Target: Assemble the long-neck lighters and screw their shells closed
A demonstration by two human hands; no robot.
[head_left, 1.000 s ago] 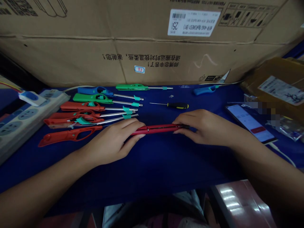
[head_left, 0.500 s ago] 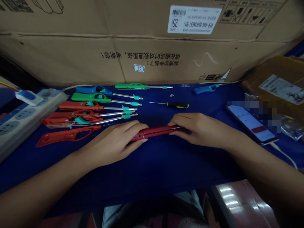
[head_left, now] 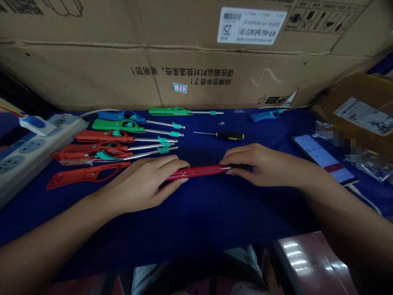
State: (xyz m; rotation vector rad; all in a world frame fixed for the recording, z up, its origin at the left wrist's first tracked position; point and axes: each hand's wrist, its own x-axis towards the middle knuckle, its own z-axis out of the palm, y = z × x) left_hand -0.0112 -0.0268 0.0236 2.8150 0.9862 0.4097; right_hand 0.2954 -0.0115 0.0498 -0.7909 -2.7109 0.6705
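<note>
Between my hands lies a red stick lighter (head_left: 204,171), held edge-on above the blue cloth, with a dark seam running along its body. My left hand (head_left: 153,180) pinches its left end between thumb and fingers. At the other end my right hand (head_left: 250,164) is closed, where a short metal bit and a dark strip show; the fingers hide most of that part. Beyond them lies a small screwdriver (head_left: 230,135) with a black and yellow handle. Left of it are a red lighter shell half (head_left: 80,177), several red lighters (head_left: 101,136) and a green lighter (head_left: 118,126).
A large cardboard box (head_left: 107,78) walls off the back. A white power strip (head_left: 37,143) runs along the left. On the right are a phone (head_left: 325,159) with a cable and a brown package (head_left: 353,102). Blue (head_left: 265,116) and green (head_left: 168,111) lighters lie near the box.
My right hand has shifted slightly right along the lighter, baring a metal bit at its end. The seam between the red halves looks narrower. My left hand has barely moved.
</note>
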